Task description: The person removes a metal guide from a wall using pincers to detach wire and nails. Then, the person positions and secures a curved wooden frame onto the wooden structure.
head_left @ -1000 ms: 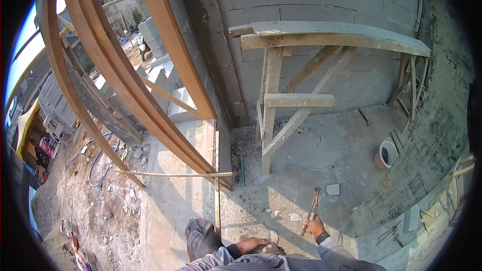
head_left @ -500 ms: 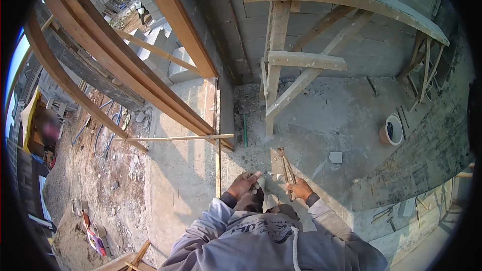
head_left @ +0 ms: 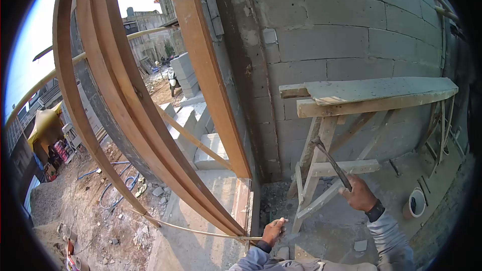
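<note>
My right hand (head_left: pixel 360 194) is wrapped round the handles of a pair of pincers (head_left: pixel 333 163). Their head points up and to the left, in front of the legs of a wooden trestle (head_left: pixel 376 104); I cannot tell whether they touch it. My left hand (head_left: pixel 273 232) is lower, beside the foot of a brown wooden door frame (head_left: pixel 240 170). Its fingers are curled together, and whatever they may hold is too small to make out. A thin wooden strip (head_left: pixel 201 230) runs across the frame's base and ends close to the left hand.
A grey block wall (head_left: pixel 346 45) rises behind the trestle. On the floor at right stands a white bucket (head_left: pixel 414 204), with a pale tile piece (head_left: pixel 360 246) nearer me. Beyond the frame are stacked blocks (head_left: pixel 211 150), a blue hose (head_left: pixel 118 190) and rubble.
My view has tilted upward, showing more wall. The right hand has risen with the pincers, whose handles were apart and now look closed together. The left hand stays low, fingers still curled.
</note>
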`<state>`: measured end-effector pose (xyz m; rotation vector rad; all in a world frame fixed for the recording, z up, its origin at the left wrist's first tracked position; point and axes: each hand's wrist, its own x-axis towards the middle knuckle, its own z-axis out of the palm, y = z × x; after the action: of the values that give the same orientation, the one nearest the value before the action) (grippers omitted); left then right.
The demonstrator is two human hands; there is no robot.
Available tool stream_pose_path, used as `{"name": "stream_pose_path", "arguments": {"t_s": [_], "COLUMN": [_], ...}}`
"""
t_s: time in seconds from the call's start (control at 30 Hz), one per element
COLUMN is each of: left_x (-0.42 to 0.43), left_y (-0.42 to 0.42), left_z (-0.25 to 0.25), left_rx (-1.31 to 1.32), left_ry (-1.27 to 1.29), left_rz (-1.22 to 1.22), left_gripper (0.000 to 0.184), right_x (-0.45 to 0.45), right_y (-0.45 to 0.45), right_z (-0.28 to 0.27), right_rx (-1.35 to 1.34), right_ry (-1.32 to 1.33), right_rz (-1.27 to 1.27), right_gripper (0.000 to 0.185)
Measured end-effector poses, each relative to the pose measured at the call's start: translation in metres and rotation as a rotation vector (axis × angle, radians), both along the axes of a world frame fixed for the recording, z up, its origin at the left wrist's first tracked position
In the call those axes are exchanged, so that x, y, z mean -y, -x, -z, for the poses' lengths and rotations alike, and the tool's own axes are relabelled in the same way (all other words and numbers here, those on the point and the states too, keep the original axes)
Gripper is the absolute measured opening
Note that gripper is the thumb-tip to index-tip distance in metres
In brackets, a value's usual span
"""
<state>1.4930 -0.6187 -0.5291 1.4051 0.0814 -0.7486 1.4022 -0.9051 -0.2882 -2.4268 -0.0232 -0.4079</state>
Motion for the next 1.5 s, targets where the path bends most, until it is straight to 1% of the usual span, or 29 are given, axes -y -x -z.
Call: {"name": "stream_pose_path", "arguments": {"t_s": [0.03, 0.07, 0.1, 0.17, 0.2, 0.27, 0.4, 0.5, 0.6, 0.67, 0.73, 0.77, 0.8, 0.9, 0.93, 1.07, 1.17, 1.2, 1.27, 1.33, 1.37, 1.4, 1.5], "left_x": [0.000, 0.000, 0.000, -0.007, -0.011, -0.017, -0.017, -0.008, -0.001, 0.013, 0.030, 0.041, 0.051, 0.072, 0.078, 0.095, 0.102, 0.101, 0.101, 0.102, 0.103, 0.105, 0.103], "left_y": [-0.022, -0.045, -0.063, -0.100, -0.111, -0.126, -0.129, -0.146, -0.184, -0.215, -0.241, -0.252, -0.266, -0.305, -0.319, -0.374, -0.414, -0.427, -0.452, -0.473, -0.483, -0.493, -0.524], "left_z": [-0.014, -0.014, -0.021, -0.048, -0.047, -0.038, -0.053, -0.061, -0.060, -0.071, -0.087, -0.103, -0.114, -0.148, -0.163, -0.239, -0.292, -0.309, -0.339, -0.365, -0.379, -0.391, -0.424], "left_rx": [0.094, 0.144, 0.115, 0.120, 0.101, 0.063, -0.063, -0.062, -0.003, 0.056, 0.102, 0.089, 0.118, 0.195, 0.243, 0.439, 0.558, 0.606, 0.651, 0.727, 0.764, 0.798, 0.873], "left_ry": [-0.008, -0.031, 0.013, 0.112, 0.133, 0.181, 0.154, 0.180, 0.299, 0.349, 0.370, 0.369, 0.393, 0.468, 0.469, 0.458, 0.457, 0.452, 0.521, 0.559, 0.567, 0.573, 0.628], "left_rz": [-0.004, -0.035, -0.093, -0.225, -0.243, -0.285, -0.381, -0.452, -0.543, -0.599, -0.609, -0.610, -0.602, -0.591, -0.594, -0.553, -0.549, -0.552, -0.525, -0.499, -0.490, -0.478, -0.444], "left_gripper": [0.034, 0.032, 0.031, 0.029, 0.029, 0.028, 0.030, 0.031, 0.030, 0.030, 0.031, 0.031, 0.032, 0.037, 0.040, 0.050, 0.057, 0.060, 0.065, 0.074, 0.075, 0.076, 0.081], "right_x": [0.001, 0.002, 0.002, 0.012, 0.018, 0.030, 0.051, 0.070, 0.093, 0.105, 0.120, 0.127, 0.129, 0.139, 0.140, 0.136, 0.121, 0.117, 0.108, 0.089, 0.079, 0.069, 0.050], "right_y": [-0.015, -0.027, -0.037, -0.074, -0.087, -0.112, -0.171, -0.222, -0.271, -0.303, -0.333, -0.348, -0.362, -0.406, -0.423, -0.471, -0.490, -0.499, -0.517, -0.529, -0.534, -0.542, -0.564], "right_z": [-0.021, -0.045, -0.066, -0.106, -0.117, -0.137, -0.174, -0.196, -0.215, -0.229, -0.243, -0.252, -0.259, -0.290, -0.298, -0.332, -0.360, -0.369, -0.392, -0.418, -0.429, -0.436, -0.466], "right_rx": [0.151, 0.140, 0.121, 0.302, 0.322, 0.365, 0.500, 0.592, 0.638, 0.684, 0.783, 0.828, 0.817, 0.911, 0.962, 1.018, 0.947, 0.964, 1.006, 0.953, 0.927, 0.994, 1.097], "right_ry": [0.094, 0.129, 0.161, 0.205, 0.258, 0.368, 0.521, 0.577, 0.588, 0.663, 0.663, 0.667, 0.701, 0.758, 0.808, 0.819, 0.827, 0.869, 0.955, 0.952, 0.947, 1.002, 1.015], "right_rz": [-0.027, -0.005, 0.016, -0.002, 0.025, 0.073, 0.114, 0.143, 0.117, 0.157, 0.099, 0.069, 0.128, 0.140, 0.183, 0.199, 0.200, 0.219, 0.267, 0.277, 0.288, 0.370, 0.378], "right_gripper": [0.060, 0.062, 0.064, 0.065, 0.066, 0.067, 0.072, 0.072, 0.071, 0.071, 0.072, 0.072, 0.072, 0.072, 0.072, 0.070, 0.070, 0.070, 0.069, 0.070, 0.071, 0.068, 0.070]}}
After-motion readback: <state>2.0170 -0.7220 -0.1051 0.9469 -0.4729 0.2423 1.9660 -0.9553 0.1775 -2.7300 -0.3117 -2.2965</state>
